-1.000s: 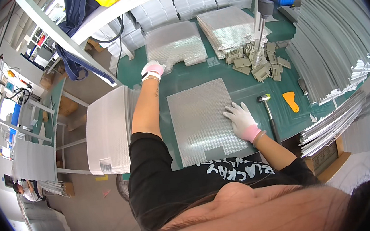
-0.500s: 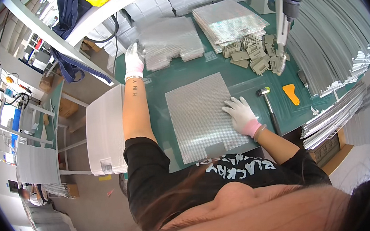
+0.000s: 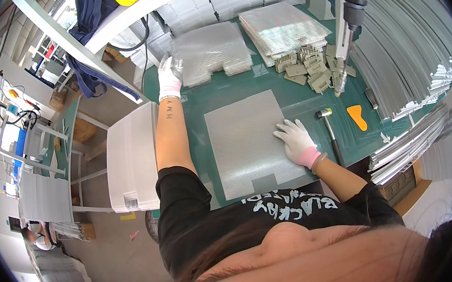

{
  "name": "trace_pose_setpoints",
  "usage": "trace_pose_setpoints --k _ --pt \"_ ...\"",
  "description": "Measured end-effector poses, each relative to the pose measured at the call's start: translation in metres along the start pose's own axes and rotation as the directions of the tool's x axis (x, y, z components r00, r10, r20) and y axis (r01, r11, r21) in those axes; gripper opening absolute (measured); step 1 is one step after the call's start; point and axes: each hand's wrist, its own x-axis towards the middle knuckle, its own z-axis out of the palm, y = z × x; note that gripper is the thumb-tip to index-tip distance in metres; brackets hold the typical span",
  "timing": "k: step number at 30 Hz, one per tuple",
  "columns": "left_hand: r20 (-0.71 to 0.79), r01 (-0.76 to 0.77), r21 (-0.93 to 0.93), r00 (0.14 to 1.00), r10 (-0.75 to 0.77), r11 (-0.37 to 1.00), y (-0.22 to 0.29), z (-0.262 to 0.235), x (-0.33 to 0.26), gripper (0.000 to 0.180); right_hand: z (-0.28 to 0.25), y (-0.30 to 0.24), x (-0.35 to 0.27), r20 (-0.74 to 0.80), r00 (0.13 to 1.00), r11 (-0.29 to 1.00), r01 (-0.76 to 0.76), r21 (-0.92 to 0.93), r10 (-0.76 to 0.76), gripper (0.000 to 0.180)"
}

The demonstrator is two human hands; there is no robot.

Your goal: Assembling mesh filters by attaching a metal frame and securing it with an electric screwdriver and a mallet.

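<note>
A grey perforated sheet (image 3: 245,139) with a notch in its near edge lies flat on the green tabletop. My right hand (image 3: 296,142), in a white glove with a pink cuff, rests with spread fingers on its right edge. Farther off, my left hand (image 3: 170,77), gloved likewise, reaches to the left side of a pile of translucent, notched sheets (image 3: 214,49). Its fingers are stretched out beside that pile; whether they touch the edge I cannot tell.
Right of the sheet lie a small hammer (image 3: 330,133) and an orange scraper (image 3: 357,117). Several grey-green plastic pieces (image 3: 314,70) are heaped before a second sheet stack (image 3: 283,24). A power tool (image 3: 355,9) hangs above them. Long strips (image 3: 407,42) fill the right side.
The whole view has shifted slightly. The pile beside my left hand was blurred and now looks still and sharp. My right hand stays on the perforated sheet.
</note>
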Motion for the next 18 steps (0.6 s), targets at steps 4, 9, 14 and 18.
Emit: trace_pose_setpoints --k 4,9,14,18 --pt "0.005 -0.027 0.044 1.0 0.027 0.999 0.032 0.037 -0.008 0.025 0.003 0.008 -0.006 0.019 0.998 0.998 -0.057 -0.017 0.057 0.048" --pt "-0.028 0.532 -0.262 0.83 -0.558 0.805 0.049 0.015 -0.003 0.019 0.003 0.005 -0.005 -0.003 0.999 0.999 -0.036 0.01 0.036 0.048" --pt "0.155 0.357 0.565 0.84 -0.52 0.744 0.054 0.007 -0.011 0.015 0.002 0.008 -0.006 -0.004 0.999 0.999 -0.051 0.011 0.051 0.047" --pt "0.279 0.317 0.584 0.786 -0.552 0.747 0.039 -0.009 -0.019 0.023 0.0 0.004 -0.003 0.001 0.999 0.999 -0.043 0.014 0.043 0.047"
